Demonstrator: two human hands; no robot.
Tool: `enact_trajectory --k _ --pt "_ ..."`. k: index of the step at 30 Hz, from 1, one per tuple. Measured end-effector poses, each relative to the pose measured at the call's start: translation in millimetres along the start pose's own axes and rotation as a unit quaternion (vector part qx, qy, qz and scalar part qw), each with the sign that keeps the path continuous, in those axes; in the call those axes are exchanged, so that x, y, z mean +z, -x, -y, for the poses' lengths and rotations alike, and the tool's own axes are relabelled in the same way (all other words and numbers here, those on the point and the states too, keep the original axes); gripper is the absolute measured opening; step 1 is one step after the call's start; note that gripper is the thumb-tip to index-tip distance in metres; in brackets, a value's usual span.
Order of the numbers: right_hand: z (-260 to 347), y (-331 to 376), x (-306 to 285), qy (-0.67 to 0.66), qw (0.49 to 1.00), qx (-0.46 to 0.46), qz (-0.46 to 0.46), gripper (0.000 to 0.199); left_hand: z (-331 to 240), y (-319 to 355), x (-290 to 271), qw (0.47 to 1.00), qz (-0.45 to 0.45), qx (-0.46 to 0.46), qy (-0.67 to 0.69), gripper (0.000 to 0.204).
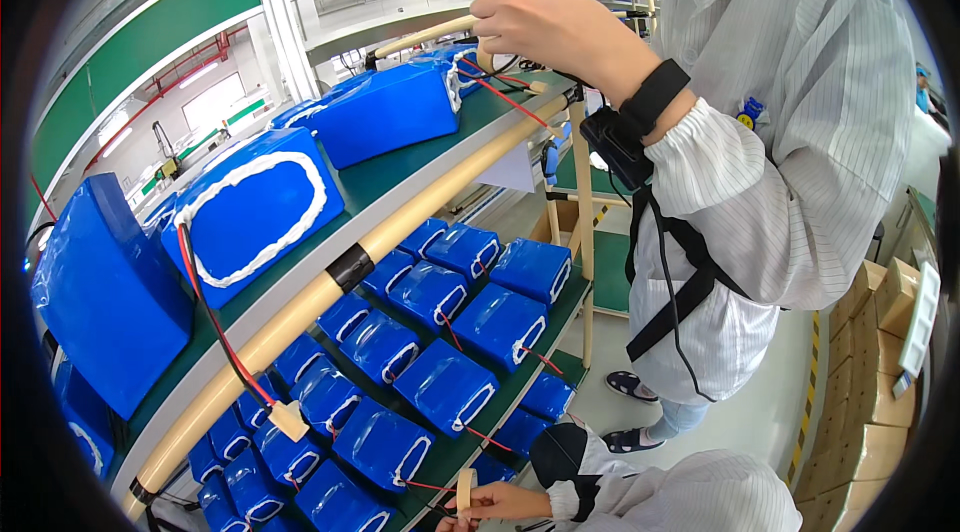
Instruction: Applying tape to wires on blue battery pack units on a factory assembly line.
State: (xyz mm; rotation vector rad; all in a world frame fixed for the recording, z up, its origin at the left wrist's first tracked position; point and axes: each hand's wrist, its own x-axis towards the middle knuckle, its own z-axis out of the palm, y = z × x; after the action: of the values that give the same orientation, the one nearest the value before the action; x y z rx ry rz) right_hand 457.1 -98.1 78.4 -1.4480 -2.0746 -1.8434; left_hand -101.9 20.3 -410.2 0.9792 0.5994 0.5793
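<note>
My right hand (508,502) comes in at the lower edge, in a white sleeve with a black wrist strap. Its fingers are closed on a beige tape roll (466,490), held beside the lower shelf. A red wire from a blue-wrapped battery pack (384,444) reaches toward the roll; whether it touches my fingers I cannot tell. My left hand is out of the picture. Above, a co-worker's hand (545,22) bends over a blue pack (388,117) on the upper shelf, near its red wires; a beige thing under its fingers is mostly hidden.
On the upper shelf (455,147), another blue pack (265,197) lets wires and a pale connector (289,421) hang over the beige rail (400,227). Several packs fill the lower shelf (545,357). The co-worker (800,132) stands at right, before stacked cardboard boxes (868,382).
</note>
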Motion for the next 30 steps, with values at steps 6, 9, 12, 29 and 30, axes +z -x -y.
enact_trajectory --k 6,9,12,29,30 --pt "289.7 -8.5 -47.6 -0.483 0.833 0.263 0.060 0.007 -3.3 6.3 7.5 0.998 -0.002 0.001 0.066 0.005" --pt "499.7 3.6 -45.6 -0.796 0.449 0.392 0.108 0.012 -6.5 9.4 11.3 0.996 -0.008 -0.006 0.086 0.006" --pt "619.3 18.6 -36.3 -0.838 0.248 0.468 0.131 0.018 -8.5 12.1 12.7 0.997 -0.017 -0.014 0.073 0.007" --pt "623.7 -0.2 -58.6 -0.766 0.206 0.606 0.066 0.027 5.4 17.6 4.9 0.998 -0.039 0.009 -0.047 0.014" --pt "618.7 -2.9 -59.5 -0.760 0.206 0.612 0.076 0.027 4.5 18.0 3.2 0.999 -0.015 0.008 -0.038 0.015"
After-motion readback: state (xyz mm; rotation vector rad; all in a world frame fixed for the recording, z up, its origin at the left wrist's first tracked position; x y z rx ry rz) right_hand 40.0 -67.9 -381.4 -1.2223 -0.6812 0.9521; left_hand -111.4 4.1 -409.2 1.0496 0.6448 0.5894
